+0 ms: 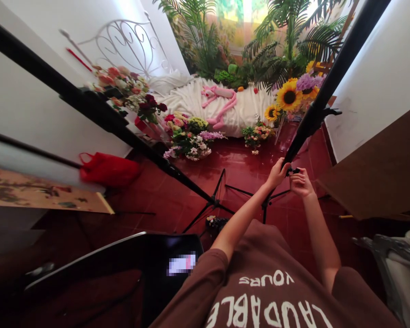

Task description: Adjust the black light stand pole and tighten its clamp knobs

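Note:
On the right, a black light stand [302, 123] leans up across the view, its tripod legs on the red floor. My left hand [278, 174] is wrapped round its pole, low down. Beside it, my right hand [300, 183] has its fingers closed on a small black clamp knob [292, 171] that sticks out from the pole. A second black stand [171, 168] rises to the upper left, its legs spread near my foot; neither hand touches it. The tops of both stands are out of view.
Ahead lies a bed with white cloth [184, 98] and a pink plush toy [222, 98]. Flower bunches [191, 136] and sunflowers [289, 98] stand around it. A red bag [107, 169] is at left, a brown board [376, 168] at right, a dark chair-like object [171, 246] close by.

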A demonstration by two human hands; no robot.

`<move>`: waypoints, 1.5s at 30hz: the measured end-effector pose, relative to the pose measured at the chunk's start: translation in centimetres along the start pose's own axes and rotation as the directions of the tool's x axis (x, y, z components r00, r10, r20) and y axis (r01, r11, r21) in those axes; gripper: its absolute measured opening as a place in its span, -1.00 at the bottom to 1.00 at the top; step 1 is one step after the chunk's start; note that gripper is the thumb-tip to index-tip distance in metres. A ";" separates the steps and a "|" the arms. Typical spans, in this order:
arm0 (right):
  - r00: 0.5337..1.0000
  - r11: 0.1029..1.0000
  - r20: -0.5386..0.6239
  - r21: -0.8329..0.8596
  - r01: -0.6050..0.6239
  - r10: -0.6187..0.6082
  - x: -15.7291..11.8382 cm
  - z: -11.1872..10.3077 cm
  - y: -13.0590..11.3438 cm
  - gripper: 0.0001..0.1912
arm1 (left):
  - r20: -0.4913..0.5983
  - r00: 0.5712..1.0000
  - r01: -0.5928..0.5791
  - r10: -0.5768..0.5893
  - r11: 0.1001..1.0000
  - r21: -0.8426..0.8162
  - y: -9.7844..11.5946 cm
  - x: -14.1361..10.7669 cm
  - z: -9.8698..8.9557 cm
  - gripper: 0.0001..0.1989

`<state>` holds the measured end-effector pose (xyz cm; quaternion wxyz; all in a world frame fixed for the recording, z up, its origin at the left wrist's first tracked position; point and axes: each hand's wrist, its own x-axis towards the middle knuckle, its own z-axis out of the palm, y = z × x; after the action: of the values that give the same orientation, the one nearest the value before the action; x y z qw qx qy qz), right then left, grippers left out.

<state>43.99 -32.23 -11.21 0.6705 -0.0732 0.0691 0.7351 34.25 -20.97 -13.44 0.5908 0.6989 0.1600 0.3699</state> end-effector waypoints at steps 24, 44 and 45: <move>0.890 -0.866 0.357 -0.495 -0.076 -0.282 0.1 3.7 -3.2 -0.83 | -0.115 0.991 -0.063 0.074 0.993 0.097 -0.4 -0.1 0.6 -0.64; 0.310 -0.584 0.668 -0.744 0.326 -0.677 6.8 14.0 1.7 -0.50 | -0.081 0.992 -0.089 0.096 0.992 0.088 -1.2 -0.2 0.6 -0.63; 0.306 -0.588 0.667 -0.744 0.317 -0.679 6.9 14.1 1.6 -0.51 | -0.078 0.992 -0.088 0.095 0.992 0.093 -1.2 -0.2 0.6 -0.63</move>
<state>41.54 -22.83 1.23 0.6538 -0.6261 -0.4241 -0.0284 34.78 -21.19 -14.67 0.5341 0.7155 0.1684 0.4176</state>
